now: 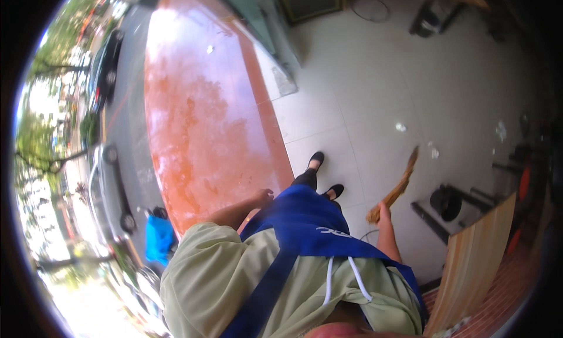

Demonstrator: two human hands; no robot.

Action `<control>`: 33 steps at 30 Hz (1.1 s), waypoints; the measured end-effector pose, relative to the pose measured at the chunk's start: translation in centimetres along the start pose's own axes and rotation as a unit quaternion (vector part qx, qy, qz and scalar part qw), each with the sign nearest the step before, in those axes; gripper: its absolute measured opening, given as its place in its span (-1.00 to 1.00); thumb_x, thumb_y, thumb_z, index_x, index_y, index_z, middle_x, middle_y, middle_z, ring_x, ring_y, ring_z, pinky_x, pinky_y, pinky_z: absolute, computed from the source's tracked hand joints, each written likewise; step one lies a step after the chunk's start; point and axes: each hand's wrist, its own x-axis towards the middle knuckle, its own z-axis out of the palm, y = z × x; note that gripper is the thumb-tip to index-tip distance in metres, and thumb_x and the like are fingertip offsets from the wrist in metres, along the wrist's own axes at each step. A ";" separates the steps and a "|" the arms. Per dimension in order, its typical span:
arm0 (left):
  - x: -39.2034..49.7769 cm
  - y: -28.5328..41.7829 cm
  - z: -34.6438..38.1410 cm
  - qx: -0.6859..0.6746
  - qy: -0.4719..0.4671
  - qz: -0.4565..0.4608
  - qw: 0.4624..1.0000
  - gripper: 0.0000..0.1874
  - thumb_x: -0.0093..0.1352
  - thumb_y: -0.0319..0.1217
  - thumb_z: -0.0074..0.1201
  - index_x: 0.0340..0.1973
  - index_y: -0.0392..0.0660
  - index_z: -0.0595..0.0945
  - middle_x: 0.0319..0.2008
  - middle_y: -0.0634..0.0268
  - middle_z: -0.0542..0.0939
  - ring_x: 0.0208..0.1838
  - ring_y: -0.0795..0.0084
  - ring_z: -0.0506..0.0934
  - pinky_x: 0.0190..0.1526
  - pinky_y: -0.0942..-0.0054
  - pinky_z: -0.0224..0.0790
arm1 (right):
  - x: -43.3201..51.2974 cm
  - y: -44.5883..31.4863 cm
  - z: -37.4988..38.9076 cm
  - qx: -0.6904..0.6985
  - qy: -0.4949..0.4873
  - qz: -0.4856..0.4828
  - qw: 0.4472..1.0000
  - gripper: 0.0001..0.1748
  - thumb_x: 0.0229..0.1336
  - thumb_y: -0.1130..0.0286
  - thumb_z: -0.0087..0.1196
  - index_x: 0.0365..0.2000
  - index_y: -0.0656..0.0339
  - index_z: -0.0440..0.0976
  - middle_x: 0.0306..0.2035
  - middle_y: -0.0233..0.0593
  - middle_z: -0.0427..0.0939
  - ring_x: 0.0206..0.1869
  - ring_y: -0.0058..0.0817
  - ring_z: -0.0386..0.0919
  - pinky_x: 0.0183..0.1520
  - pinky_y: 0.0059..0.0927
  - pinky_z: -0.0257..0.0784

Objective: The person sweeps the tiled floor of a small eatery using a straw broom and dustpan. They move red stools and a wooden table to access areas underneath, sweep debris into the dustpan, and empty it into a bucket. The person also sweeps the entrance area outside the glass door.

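My left hand (263, 198) hangs beside the blue apron (303, 214), over the edge of the wet orange-red paving. Its fingers look loosely bent and a little apart, with nothing seen in them. On the other side, my right hand (384, 212) is closed around the lower end of a long, rough, yellow-brown object (402, 184). That object is narrow and slightly bent, and it points away from me over the tiled floor. Whether it is wood or twisted cloth, I cannot tell. My feet in black shoes (335, 191) are on the pale tiles.
White crumpled scraps (400, 126) lie on the floor (352, 96). At the right stands a wood-topped table (473, 267) with dark legs, near a black round object (445, 203). A glass door (272, 38) is ahead. Parked cars (107, 192) and a blue-covered thing (158, 236) are outside left.
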 end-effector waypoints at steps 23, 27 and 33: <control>-11.3 -35.7 -8.6 -0.379 0.321 -0.229 0.837 -0.57 0.21 -0.19 -0.09 -0.15 -0.22 0.57 -0.27 -0.06 0.58 -0.15 0.10 0.55 -0.07 0.30 0.37 | -16.7 -3.1 53.1 -0.520 -0.303 -0.084 0.794 -0.56 -0.02 0.39 0.10 -0.14 0.40 0.26 -0.35 -0.09 0.47 -0.39 -0.31 0.52 -0.40 -0.28 0.47; -10.5 -37.9 -8.0 -0.503 0.356 -0.236 0.751 -0.63 0.19 -0.27 -0.15 -0.26 -0.30 0.58 -0.34 -0.12 0.57 -0.21 0.11 0.56 -0.16 0.24 0.39 | -18.9 -2.3 62.0 -0.590 -0.258 -0.188 0.742 -0.38 -0.09 0.34 0.13 -0.03 0.38 0.16 -0.28 -0.04 0.45 -0.31 -0.31 0.50 -0.31 -0.28 0.46; -7.1 -37.0 -6.3 -0.428 0.355 -0.233 0.798 -0.64 0.23 -0.24 -0.06 -0.19 -0.21 0.58 -0.33 0.01 0.60 -0.27 0.21 0.59 -0.20 0.34 0.42 | -20.1 -3.1 74.4 -0.745 -0.145 -0.366 0.539 -0.29 -0.15 0.12 0.14 -0.04 0.42 0.25 -0.23 0.06 0.49 -0.23 -0.22 0.52 -0.25 -0.30 0.44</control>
